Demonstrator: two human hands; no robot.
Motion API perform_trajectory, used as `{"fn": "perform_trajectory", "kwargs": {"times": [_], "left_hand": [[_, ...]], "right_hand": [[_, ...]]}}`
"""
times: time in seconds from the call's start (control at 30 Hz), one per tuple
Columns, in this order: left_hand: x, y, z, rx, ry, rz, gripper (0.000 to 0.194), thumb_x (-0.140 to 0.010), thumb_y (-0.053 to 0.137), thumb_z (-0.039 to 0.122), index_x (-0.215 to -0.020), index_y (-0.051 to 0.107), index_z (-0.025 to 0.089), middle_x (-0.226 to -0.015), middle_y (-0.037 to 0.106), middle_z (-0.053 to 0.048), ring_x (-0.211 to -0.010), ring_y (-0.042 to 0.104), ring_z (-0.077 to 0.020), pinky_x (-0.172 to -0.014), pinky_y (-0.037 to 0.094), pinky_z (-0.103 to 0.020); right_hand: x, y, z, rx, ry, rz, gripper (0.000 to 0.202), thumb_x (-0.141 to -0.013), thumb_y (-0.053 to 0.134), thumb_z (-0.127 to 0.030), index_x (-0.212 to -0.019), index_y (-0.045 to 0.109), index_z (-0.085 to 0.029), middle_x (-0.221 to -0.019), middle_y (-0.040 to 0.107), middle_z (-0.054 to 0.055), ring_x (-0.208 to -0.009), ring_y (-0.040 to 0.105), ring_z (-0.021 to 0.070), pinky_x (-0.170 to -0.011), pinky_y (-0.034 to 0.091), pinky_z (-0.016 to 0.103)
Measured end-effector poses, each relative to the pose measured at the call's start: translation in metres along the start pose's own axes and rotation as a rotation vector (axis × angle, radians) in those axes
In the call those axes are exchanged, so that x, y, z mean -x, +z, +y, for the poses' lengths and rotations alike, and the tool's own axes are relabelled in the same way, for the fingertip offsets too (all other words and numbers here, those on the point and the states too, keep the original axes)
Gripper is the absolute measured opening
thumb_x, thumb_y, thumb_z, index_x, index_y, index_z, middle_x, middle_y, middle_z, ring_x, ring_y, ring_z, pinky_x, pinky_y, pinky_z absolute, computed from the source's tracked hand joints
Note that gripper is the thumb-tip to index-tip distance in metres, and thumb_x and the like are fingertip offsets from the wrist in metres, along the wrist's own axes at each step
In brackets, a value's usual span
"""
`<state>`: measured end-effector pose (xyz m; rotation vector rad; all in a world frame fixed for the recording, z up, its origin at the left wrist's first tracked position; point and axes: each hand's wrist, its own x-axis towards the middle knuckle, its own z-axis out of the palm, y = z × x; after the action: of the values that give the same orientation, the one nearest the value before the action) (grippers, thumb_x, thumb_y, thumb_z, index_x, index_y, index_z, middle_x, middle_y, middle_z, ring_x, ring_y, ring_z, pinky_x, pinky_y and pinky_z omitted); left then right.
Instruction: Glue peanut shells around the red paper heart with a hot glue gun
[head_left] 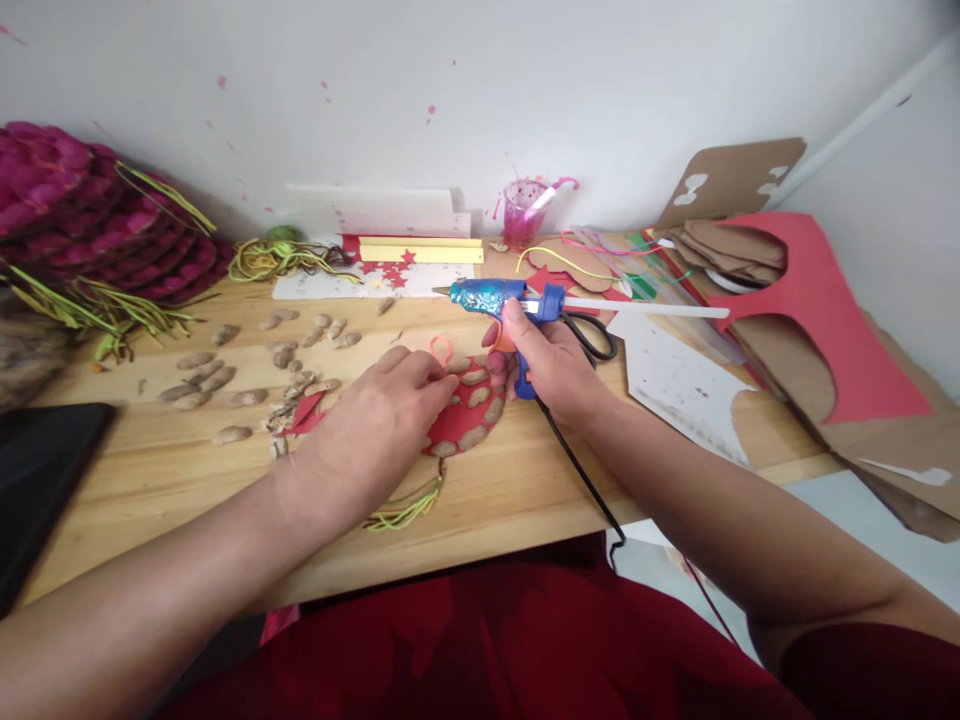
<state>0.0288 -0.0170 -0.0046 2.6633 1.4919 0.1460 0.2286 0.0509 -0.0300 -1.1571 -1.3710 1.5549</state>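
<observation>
My right hand (559,365) is wrapped round the handle of a blue glue gun (484,296), whose nozzle points left and whose white glue stick (645,307) sticks out behind. Below the gun lies a round red disc (448,425) with peanuts (474,437) set along its rim and across its face. My left hand (382,400) is closed over the disc's left part, fingertips pressed together at its surface; whatever they pinch is hidden. An orange loop (441,348) shows at the disc's top, and a yellow-green yarn tassel (409,510) hangs from its bottom edge.
Loose peanuts (217,377) lie to the left, with red scraps (306,412) nearby. Small red stars (394,270), yarn (277,260) and a pink-stained cup (523,212) stand along the wall. Black-handled scissors (600,340), cut red card (832,290) and cardboard are on the right.
</observation>
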Motion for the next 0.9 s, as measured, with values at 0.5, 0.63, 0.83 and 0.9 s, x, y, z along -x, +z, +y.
{"fn": "perform_trajectory", "kwargs": {"times": [0.5, 0.63, 0.83, 0.9], "left_hand": [[-0.009, -0.012, 0.016, -0.090, -0.033, -0.129, 0.024, -0.100, 0.054, 0.015, -0.114, 0.073, 0.011, -0.113, 0.070, -0.016, -0.106, 0.063, -0.0307, -0.093, 0.054, -0.045], [-0.008, -0.012, 0.016, -0.106, -0.021, -0.119, 0.025, -0.101, 0.051, 0.016, -0.112, 0.073, 0.010, -0.111, 0.071, -0.016, -0.106, 0.063, -0.0305, -0.092, 0.054, -0.044], [-0.007, -0.006, 0.014, -0.167, 0.042, -0.001, 0.021, -0.101, 0.054, 0.018, -0.103, 0.074, 0.010, -0.102, 0.071, -0.015, -0.099, 0.063, -0.0276, -0.085, 0.052, -0.040], [-0.007, -0.005, 0.015, -0.177, 0.043, -0.002, 0.023, -0.101, 0.054, 0.020, -0.105, 0.074, 0.010, -0.101, 0.071, -0.015, -0.099, 0.064, -0.0282, -0.084, 0.052, -0.040]], "right_hand": [[0.002, 0.001, 0.002, 0.002, 0.008, 0.082, 0.060, -0.081, 0.067, -0.081, -0.084, 0.068, -0.021, -0.064, 0.065, 0.001, -0.052, 0.062, 0.0140, -0.043, 0.046, 0.022], [0.001, 0.000, 0.001, 0.011, 0.019, 0.078, 0.060, -0.078, 0.067, -0.083, -0.082, 0.068, -0.023, -0.064, 0.066, 0.003, -0.053, 0.063, 0.0171, -0.043, 0.046, 0.026], [0.001, 0.000, 0.002, 0.037, 0.025, 0.097, 0.059, -0.082, 0.063, -0.082, -0.083, 0.068, -0.023, -0.066, 0.068, 0.005, -0.055, 0.064, 0.0190, -0.044, 0.047, 0.028], [0.001, 0.000, 0.002, 0.037, 0.021, 0.102, 0.059, -0.083, 0.063, -0.081, -0.084, 0.068, -0.023, -0.066, 0.068, 0.005, -0.055, 0.064, 0.0188, -0.044, 0.047, 0.027]]}}
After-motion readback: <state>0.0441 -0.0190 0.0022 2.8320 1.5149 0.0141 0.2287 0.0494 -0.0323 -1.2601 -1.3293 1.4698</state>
